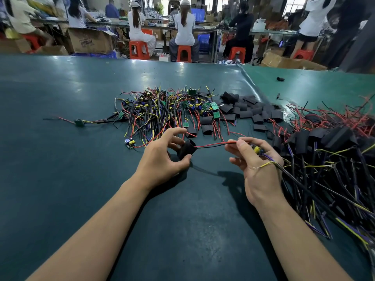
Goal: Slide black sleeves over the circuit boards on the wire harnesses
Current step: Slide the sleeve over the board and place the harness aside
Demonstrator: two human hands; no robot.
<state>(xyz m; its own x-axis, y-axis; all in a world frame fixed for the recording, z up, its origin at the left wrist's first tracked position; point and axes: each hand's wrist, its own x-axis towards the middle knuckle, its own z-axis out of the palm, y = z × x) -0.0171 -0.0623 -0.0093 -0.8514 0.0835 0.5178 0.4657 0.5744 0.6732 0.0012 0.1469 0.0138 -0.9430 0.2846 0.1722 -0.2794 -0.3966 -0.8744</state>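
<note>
The black sleeve (pixel 186 149) is sitting pinched in the left hand (pixel 162 159), thumb underneath and fingers curling round its far side, with its open mouth facing right. The red and black leads (pixel 211 145) are already running into that mouth, stretching nearly level across the gap to the right hand (pixel 256 165). That hand is gripping the circuit board (pixel 256 149) between thumb and fingertips; only a yellow part and a sliver of the board are showing past the fingers, so how it is lying in the grip is hard to tell. Purple and yellow wires (pixel 267 162) are trailing out behind the palm toward the heap of sleeved harnesses (pixel 324 163) on the right. The sleeve's long axis and the taut leads are lining up, and the board is lying to the right of the sleeve, well apart from it; the next move likely calls for drawing the sleeve rightward along the leads, or pulling the board leftward into it. Beyond the hands, bare harnesses (pixel 162 110) are lying tangled, with loose sleeves (pixel 249 112) scattered just beside them on the green table (pixel 60 179).
</note>
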